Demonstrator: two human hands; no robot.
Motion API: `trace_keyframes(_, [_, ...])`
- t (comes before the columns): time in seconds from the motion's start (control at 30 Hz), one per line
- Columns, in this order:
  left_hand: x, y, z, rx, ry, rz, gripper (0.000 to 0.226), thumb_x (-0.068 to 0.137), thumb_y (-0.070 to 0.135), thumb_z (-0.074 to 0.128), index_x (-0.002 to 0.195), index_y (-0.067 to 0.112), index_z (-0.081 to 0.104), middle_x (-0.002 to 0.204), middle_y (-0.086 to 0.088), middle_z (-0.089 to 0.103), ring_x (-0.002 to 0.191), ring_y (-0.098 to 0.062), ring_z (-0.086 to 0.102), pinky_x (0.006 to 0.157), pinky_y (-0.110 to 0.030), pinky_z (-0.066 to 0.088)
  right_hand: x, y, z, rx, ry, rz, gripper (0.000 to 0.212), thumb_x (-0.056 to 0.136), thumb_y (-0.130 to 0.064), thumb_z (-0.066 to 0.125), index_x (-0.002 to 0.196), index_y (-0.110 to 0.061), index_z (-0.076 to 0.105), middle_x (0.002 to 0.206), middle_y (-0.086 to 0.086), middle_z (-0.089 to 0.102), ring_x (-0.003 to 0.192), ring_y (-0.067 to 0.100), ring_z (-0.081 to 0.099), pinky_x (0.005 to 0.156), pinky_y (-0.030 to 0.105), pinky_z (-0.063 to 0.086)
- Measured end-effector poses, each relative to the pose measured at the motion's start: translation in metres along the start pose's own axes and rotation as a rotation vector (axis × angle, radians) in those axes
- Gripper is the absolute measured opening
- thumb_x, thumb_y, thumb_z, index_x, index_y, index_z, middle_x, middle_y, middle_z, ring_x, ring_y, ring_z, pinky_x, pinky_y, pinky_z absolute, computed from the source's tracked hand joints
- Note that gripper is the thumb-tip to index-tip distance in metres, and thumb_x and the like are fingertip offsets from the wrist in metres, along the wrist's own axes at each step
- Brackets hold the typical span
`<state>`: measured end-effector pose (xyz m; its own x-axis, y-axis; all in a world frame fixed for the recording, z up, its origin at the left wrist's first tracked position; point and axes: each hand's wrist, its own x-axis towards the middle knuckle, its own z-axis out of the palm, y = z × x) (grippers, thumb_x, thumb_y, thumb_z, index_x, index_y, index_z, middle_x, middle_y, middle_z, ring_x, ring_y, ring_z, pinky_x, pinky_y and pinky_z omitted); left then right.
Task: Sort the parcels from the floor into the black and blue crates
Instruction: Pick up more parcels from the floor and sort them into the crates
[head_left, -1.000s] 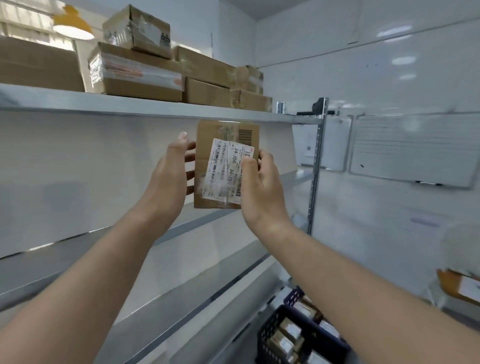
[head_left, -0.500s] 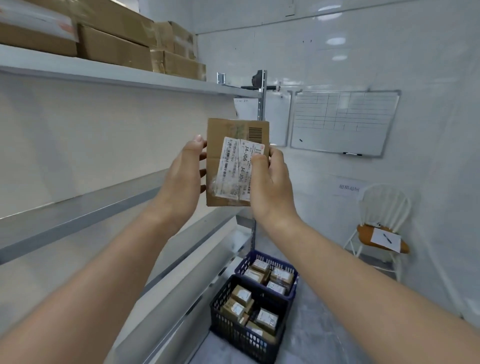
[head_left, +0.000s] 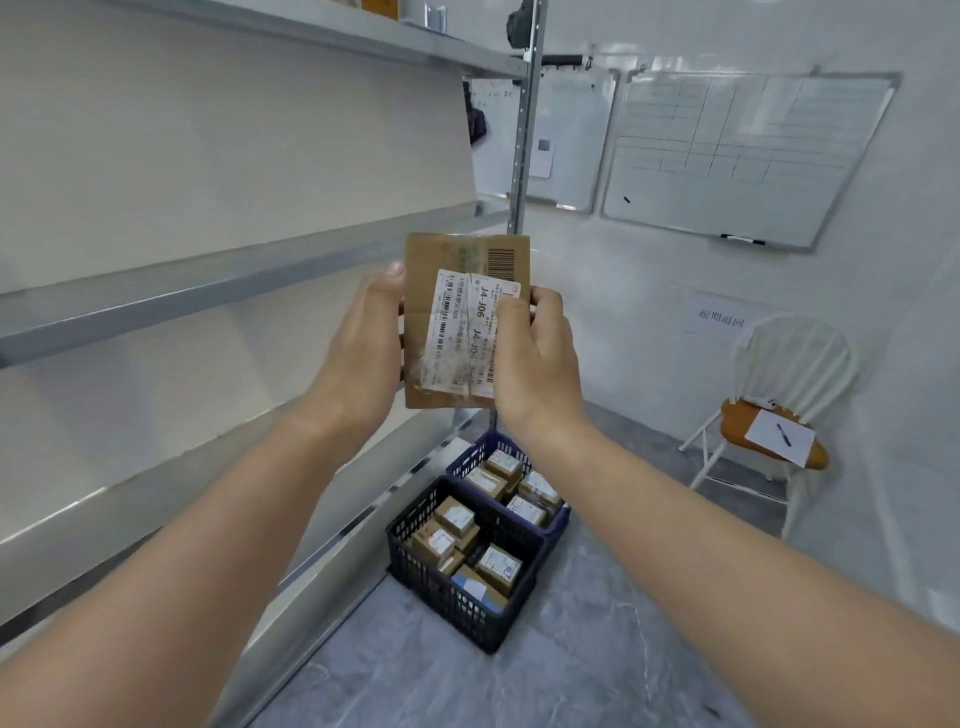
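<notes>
Steel shelving (head_left: 208, 291) has slid aside, revealing black crate (head_left: 447, 600) and blue crate (head_left: 470, 457) below; left hand (head_left: 363, 338) and right hand (head_left: 535, 364) grip the J4-J06 parcel (head_left: 457, 332), so sorting comes next

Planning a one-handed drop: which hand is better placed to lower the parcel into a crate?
Right, probably. The right hand pinches the parcel, thumb on its label, and the black crate and blue crate sit directly below it. The left hand holds the other edge, nearer the shelving.
</notes>
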<state>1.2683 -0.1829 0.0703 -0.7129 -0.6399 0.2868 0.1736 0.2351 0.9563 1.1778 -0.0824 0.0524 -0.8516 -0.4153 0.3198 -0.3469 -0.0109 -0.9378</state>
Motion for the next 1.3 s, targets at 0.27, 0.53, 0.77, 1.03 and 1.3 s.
trace_keyframes(0.27, [0.078,-0.102,0.052,0.036,-0.001,-0.200,0.053,0.111,0.050,0.020,0.127,0.019,0.060,0.091,0.011,0.077,0.077,0.003,0.072,0.068,-0.021,0.055,0.080,0.110,0.000,-0.027,-0.033,0.173,0.035,0.094,-0.059,0.040,0.116,-0.036,0.054,0.128,0.000,0.064,0.115,0.015,0.065,0.102,0.050,0.058])
trace_keyframes(0.53, [0.198,-0.244,0.084,-0.023,0.030,-0.441,0.053,0.110,0.053,0.021,0.135,0.025,0.059,0.112,0.007,0.072,0.107,-0.018,0.070,0.078,-0.033,0.054,0.193,0.252,0.041,-0.069,-0.042,0.398,0.041,0.095,-0.059,0.038,0.120,-0.034,0.058,0.128,-0.002,0.067,0.113,0.015,0.067,0.102,0.050,0.058])
trace_keyframes(0.77, [0.266,-0.368,0.099,0.030,0.023,-0.604,0.050,0.110,0.052,0.021,0.121,0.030,0.064,0.100,0.016,0.076,0.101,-0.005,0.071,0.091,-0.033,0.055,0.268,0.387,0.071,-0.036,-0.054,0.554,0.030,0.105,-0.045,0.040,0.096,-0.026,0.062,0.094,-0.010,0.072,0.090,0.012,0.070,0.081,0.040,0.060])
trace_keyframes(1.03, [0.308,-0.525,0.163,0.062,0.110,-0.776,0.058,0.112,0.045,0.020,0.088,0.029,0.070,0.086,0.012,0.079,0.078,0.000,0.073,0.080,-0.029,0.055,0.322,0.565,0.079,-0.088,-0.155,0.666,0.038,0.092,-0.045,0.032,0.089,-0.022,0.061,0.084,-0.006,0.072,0.082,0.008,0.071,0.076,0.038,0.062])
trace_keyframes(1.3, [0.332,-0.676,0.239,-0.032,0.353,-0.956,0.057,0.110,0.051,0.024,0.106,0.021,0.072,0.087,0.005,0.077,0.079,-0.010,0.073,0.069,-0.029,0.057,0.367,0.731,0.062,-0.204,-0.412,0.637,0.032,0.109,-0.034,0.036,0.090,-0.020,0.058,0.086,-0.004,0.069,0.071,0.000,0.065,0.057,0.017,0.048])
